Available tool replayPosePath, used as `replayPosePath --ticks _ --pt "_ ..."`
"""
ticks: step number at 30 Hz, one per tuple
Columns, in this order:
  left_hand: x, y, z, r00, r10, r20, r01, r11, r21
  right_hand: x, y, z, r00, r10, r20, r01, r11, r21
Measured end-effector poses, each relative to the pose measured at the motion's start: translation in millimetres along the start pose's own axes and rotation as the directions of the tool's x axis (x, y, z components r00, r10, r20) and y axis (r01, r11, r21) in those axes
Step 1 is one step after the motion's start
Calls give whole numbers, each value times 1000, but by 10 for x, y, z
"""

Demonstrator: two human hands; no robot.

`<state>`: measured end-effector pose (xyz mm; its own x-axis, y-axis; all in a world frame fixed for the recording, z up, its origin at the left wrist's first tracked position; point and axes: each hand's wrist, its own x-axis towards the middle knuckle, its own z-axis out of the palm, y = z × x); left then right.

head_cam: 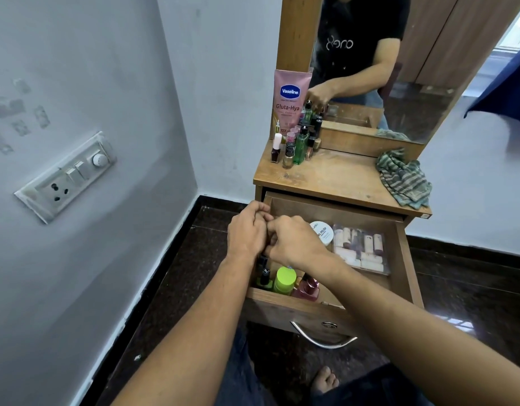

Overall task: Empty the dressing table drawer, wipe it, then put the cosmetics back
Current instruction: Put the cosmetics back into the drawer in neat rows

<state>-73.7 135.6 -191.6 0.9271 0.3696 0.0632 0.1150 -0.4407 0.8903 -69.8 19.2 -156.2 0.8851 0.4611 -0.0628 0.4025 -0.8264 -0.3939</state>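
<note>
Head view. Fingers (pixel 266 213) of the left hand (pixel 247 232) are curled tight, and the right hand (pixel 295 241) has its fingers bunched and pressed against the left. Both hands hover together over the back-left corner of the open drawer (pixel 406 259). Something small may be pinched between them, but it's hidden, so I cannot tell what either hand holds, if anything. My guess is a two-handed fiddle with a small bottle or cap, hands close so nothing drops.

Drawer contents:
- Dark nail polish bottles (pixel 264 276) stand upright in the front-left corner.
- A green-capped bottle (pixel 285 279) is just beside them, then a pink bottle (pixel 307 288).
- A white jar (pixel 323 231) sits at the back, partly behind the right hand.
- A clear box of lipsticks (pixel 361 249) lies flat to the right.

Other cosmetics stand on the worktop (pixel 335 174). A bottle cluster (pixel 297 142) is packed into the left rear corner beside a Vaseline tube (pixel 291 98) that leans on the mirror frame, probably parked there to leave working room. A striped cloth (pixel 404 178) is crumpled at the right edge, within reach for wiping.

The drawer is part full, so this is either mid-emptying or mid-refill; I can't say which.
</note>
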Motion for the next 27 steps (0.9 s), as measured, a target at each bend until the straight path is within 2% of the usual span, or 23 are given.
replayPosePath --ticks 13,22,25,27 --pt "-13 11 -4 1000 -4 4 5 1000 -10 -49 -32 -26 1000 24 15 -25 998 66" --pt "5 6 -6 1000 -30 3 30 999 -26 -72 28 -338 993 57 100 -74 982 173" --pt "19 -16 11 999 -32 -3 32 999 -20 87 83 -695 997 80 5 -79 974 211" --pt "24 -34 36 999 -30 -12 30 999 -32 268 101 -943 983 99 -153 -58 966 251"
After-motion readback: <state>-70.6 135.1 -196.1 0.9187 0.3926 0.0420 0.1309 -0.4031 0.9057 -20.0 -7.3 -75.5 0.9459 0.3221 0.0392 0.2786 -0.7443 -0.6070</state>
